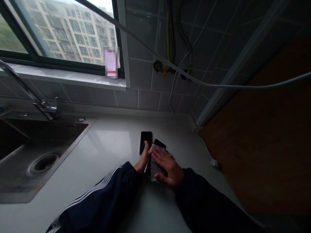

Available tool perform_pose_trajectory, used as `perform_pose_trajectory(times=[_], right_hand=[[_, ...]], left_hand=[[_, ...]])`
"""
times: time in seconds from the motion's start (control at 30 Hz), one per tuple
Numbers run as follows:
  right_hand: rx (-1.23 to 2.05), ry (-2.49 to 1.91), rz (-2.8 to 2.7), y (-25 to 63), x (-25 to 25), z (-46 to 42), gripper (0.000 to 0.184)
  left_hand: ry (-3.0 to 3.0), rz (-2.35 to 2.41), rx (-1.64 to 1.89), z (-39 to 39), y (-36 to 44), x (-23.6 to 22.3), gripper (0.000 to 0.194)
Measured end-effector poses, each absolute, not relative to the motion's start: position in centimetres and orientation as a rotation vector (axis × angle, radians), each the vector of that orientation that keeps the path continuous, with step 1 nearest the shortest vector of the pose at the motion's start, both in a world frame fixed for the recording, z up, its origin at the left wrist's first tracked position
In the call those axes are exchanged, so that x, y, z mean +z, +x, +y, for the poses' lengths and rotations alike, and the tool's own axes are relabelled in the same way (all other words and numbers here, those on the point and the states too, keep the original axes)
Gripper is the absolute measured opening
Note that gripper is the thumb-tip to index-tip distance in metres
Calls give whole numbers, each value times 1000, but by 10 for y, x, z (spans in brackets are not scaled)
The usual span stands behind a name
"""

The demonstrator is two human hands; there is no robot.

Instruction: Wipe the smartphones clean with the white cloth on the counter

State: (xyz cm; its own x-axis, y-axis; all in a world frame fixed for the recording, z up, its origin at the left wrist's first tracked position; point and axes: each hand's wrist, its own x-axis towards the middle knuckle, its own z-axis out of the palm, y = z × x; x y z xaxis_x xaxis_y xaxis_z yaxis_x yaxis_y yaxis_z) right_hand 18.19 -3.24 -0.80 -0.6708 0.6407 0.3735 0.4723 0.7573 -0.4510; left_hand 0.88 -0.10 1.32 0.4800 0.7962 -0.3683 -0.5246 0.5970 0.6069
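My left hand [142, 161] is closed along the left side of a black phone [159, 142], its thumb pointing up; most of its fingers are hidden. Over that phone's screen lies a thin, pale grey wiping cloth [154, 168]. My right hand [168, 166] presses the cloth down with its fingers stretched across it and its thumb near the lower edge. A second black phone [145, 138] lies screen up on the counter, just beyond my left hand and partly covered by the thumb.
The white counter [114, 155] runs between a steel sink [80, 132] with a faucet [46, 108] on the left and a brown wooden panel [262, 136] on the right. A white cable [233, 86] crosses above. A white plug [213, 162] hangs by the panel.
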Motion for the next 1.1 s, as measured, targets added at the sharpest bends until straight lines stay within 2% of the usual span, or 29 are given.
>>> perform_pose_trajectory(times=[0.23,0.6,0.87,1.1], right_hand=[[609,-553,-2442,175,9,-48,72],[564,-466,-2510,168,10,-55,74],[364,-700,-2442,178,-6,-37,62],[277,-954,-2402,187,-2,-27,61]], left_hand=[[396,733,886,2,4,9,79],[313,658,806,-3,1,18,88],[312,648,870,6,3,1,78],[357,545,832,10,3,-2,73]])
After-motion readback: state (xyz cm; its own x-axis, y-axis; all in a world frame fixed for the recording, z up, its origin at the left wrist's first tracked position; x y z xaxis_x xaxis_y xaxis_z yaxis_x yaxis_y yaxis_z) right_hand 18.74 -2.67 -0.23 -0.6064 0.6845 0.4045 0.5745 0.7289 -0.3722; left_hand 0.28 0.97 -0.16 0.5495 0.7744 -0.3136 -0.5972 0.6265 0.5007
